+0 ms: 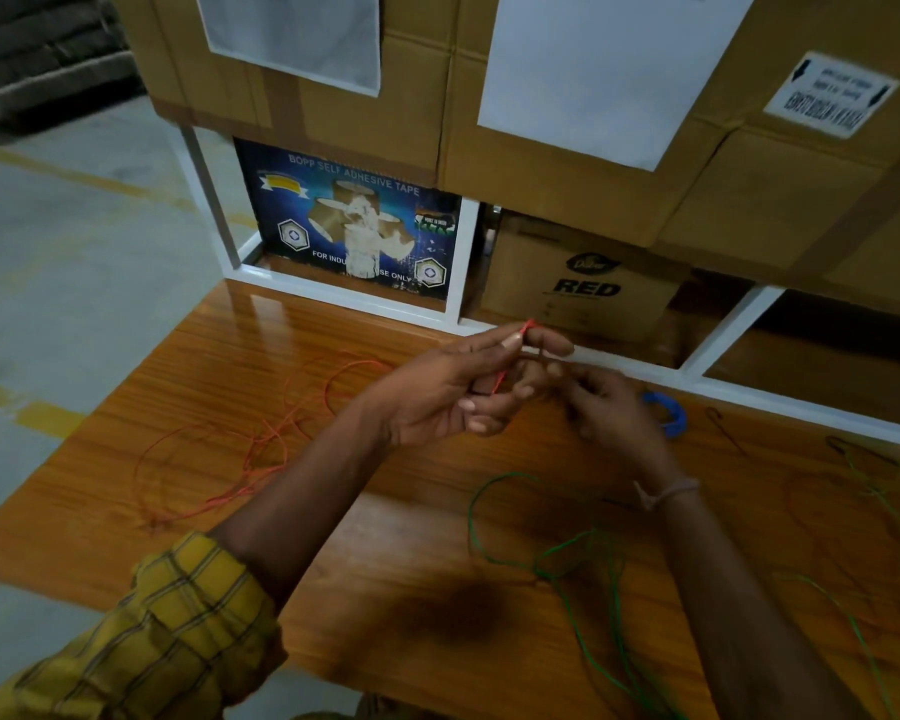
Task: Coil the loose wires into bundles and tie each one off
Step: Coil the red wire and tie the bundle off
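Note:
A thin red wire (261, 449) lies in loose loops on the left of the wooden table (385, 589). One end rises to my left hand (453, 392), which pinches it between thumb and fingertips near the table's far edge. My right hand (604, 407) sits close beside it with curled fingers; whether it holds the red wire is hidden. A green wire (557, 558) sprawls loose on the right, under my right forearm. A blue wire coil (668, 413) lies just behind my right hand.
Stacked cardboard boxes (567, 174) and a blue adhesive-tape carton (354, 226) stand behind the table inside a white frame (458, 262). More thin dark wires (863, 470) lie at the table's far right. Concrete floor (74, 252) is to the left.

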Tool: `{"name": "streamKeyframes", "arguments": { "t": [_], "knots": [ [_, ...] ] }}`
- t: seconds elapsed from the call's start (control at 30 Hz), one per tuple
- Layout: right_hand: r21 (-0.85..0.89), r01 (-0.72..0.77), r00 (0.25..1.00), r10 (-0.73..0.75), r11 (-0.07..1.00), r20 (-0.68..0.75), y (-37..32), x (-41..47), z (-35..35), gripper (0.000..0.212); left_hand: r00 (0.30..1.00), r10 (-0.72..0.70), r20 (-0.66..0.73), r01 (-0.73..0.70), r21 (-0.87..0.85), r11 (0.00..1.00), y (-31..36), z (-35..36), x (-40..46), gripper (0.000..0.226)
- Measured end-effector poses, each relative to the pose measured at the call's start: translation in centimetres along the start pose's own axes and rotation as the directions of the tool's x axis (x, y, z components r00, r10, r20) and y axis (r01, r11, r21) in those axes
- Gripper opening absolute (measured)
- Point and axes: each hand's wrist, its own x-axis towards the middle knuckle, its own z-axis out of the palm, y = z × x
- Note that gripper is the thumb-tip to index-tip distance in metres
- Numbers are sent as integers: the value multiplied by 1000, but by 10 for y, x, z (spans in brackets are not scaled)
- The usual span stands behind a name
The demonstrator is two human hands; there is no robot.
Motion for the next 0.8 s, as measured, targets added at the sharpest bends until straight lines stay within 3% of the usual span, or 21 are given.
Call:
{"name": "streamKeyframes", "arguments": {
  "t": [0.07, 0.27, 0.4, 0.47, 0.57, 0.63, 0.7, 0.8],
  "knots": [
    [-79, 22, 1000, -21, 997, 13, 8, -13, 7, 36, 995, 67, -67, -69, -29, 997, 1, 4, 8, 39],
    [-47, 95, 982, -86, 994, 170, 6, -44, -5, 25, 917, 185, -353, -205, -21, 978, 3, 8, 37, 26],
    [160, 137, 913, -188, 977, 361, -2, -52, -38, 23, 817, 263, -513, -134, 276, 952, 13, 14, 50, 23],
    [236, 170, 881, -255, 957, 398, -11, -57, -58, 26, 781, 327, -533, -38, 482, 876, 16, 15, 55, 21],
    [278, 208, 850, -314, 938, 422, -31, -57, -93, 38, 819, 375, -434, 143, 788, 599, 14, 16, 64, 20],
    [293, 277, 837, -379, 915, 394, -43, -50, -114, 39, 860, 316, -400, 228, 857, 463, 12, 22, 68, 20],
    [303, 345, 842, -435, 888, 318, -50, -40, -130, 34, 888, 247, -388, 258, 864, 431, 12, 31, 70, 21],
    [289, 394, 877, -451, 873, 166, -51, -18, -146, 25, 915, 141, -377, 238, 790, 565, 12, 48, 71, 28]
  ]
}}
